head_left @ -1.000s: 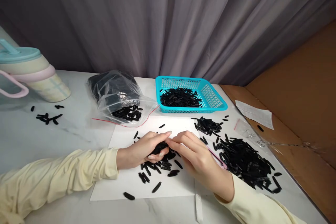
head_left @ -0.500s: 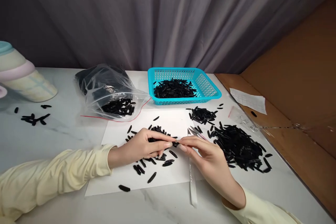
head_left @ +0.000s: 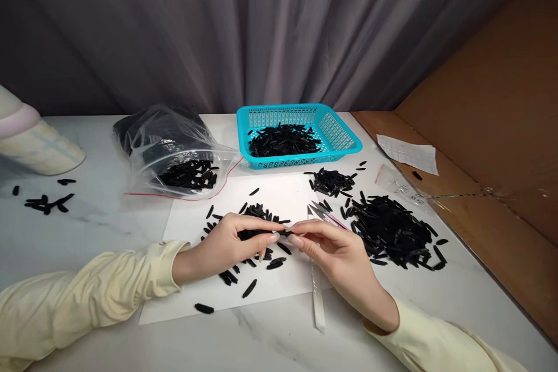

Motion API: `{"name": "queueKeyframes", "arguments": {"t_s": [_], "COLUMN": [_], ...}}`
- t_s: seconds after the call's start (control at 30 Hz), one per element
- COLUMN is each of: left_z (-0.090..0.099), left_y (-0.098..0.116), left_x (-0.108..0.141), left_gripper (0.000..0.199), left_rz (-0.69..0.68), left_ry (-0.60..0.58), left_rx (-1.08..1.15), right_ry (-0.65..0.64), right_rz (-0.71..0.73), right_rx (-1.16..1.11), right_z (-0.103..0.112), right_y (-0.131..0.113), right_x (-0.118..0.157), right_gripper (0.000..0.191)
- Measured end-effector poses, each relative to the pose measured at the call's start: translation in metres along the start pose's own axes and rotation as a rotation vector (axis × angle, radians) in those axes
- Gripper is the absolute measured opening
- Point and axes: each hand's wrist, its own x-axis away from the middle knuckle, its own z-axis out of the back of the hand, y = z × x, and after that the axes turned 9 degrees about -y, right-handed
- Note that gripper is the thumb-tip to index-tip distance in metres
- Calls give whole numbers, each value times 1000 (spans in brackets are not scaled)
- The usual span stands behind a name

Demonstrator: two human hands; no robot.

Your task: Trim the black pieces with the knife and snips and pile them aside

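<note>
Between my two hands, above a white paper sheet [head_left: 168, 302], is a small black piece [head_left: 285, 233]. My left hand [head_left: 238, 242] pinches its left end between thumb and fingers. From the other side, the thumb and fingertips of my right hand [head_left: 342, 253] close on its right end. Loose black pieces [head_left: 259, 212] lie in a scattered heap on the paper, partly hidden by my left hand. Tweezers or scissors with a pink part [head_left: 333, 219] and a white-handled pointed tool [head_left: 318, 302] lie beside and under my right hand.
A blue basket [head_left: 300, 158] of black pieces stands at the back. An open plastic bag [head_left: 174, 157] lies left of it. Black piles [head_left: 392, 229] sit at the right, near a cardboard surface [head_left: 492, 203]. A tumbler [head_left: 41, 142] and a few pieces are at the far left.
The view has shifted slightly, so most things appear a little further left. My fingertips are slightly further apart, and more of the held black piece shows between them.
</note>
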Motion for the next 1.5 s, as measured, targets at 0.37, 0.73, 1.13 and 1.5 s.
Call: {"name": "queueKeyframes", "arguments": {"t_s": [0.37,0.73,1.13,1.5], "left_z": [-1,-1,-4,-4], "left_y": [0,-1,-2,-1], "left_x": [0,2,3,2], "left_gripper": [26,24,21,20], "left_rz": [-80,-170,-284,-384], "left_ry": [35,109,142,140], "left_rx": [-55,-138,-249,-310], "right_ry": [-6,-101,-121,-128], "right_rz": [-161,-271,-310,-331], "right_rx": [-246,-436,-489,-492], "right_z": [-4,-3,-4,-3], "right_y": [-5,-7,-6,-7], "right_x": [-1,-2,-2,-3], "right_gripper": [15,26,30,28]}}
